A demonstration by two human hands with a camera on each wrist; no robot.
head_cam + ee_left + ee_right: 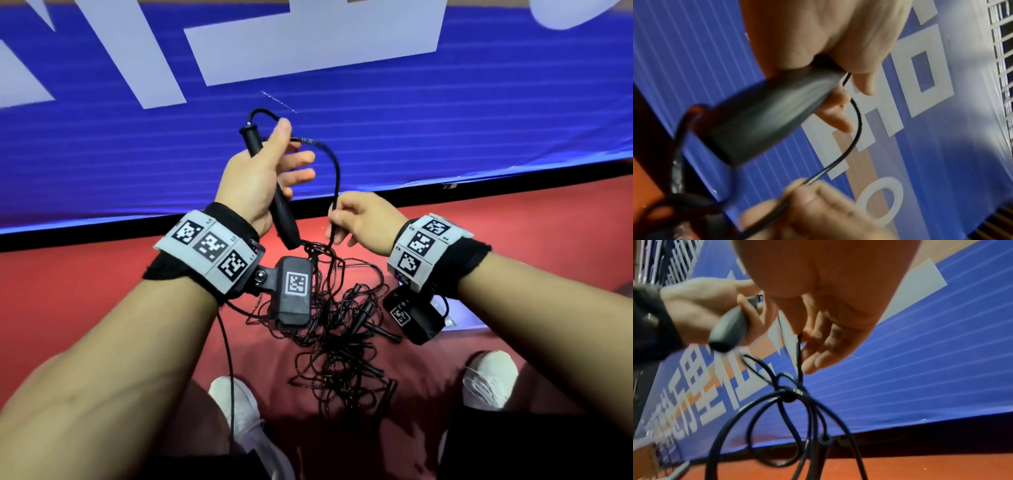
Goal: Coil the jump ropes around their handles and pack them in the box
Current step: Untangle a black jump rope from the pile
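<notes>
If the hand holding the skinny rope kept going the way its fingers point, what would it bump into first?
Probably the black handle that the left hand grips. The right hand points leftward at its lower end, though depth is unclear.

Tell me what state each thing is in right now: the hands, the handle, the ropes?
Left hand: grips a handle, fingers partly spread.
Handle: black, held up off the floor, tilted, no rope coiled round it.
Rope: arcs loose from the handle's top down to the right hand.
Right hand: pinches the rope.
Pile of ropes: tangled on the red floor, uncoiled.
Box: only a corner shows; state cannot be told.
</notes>
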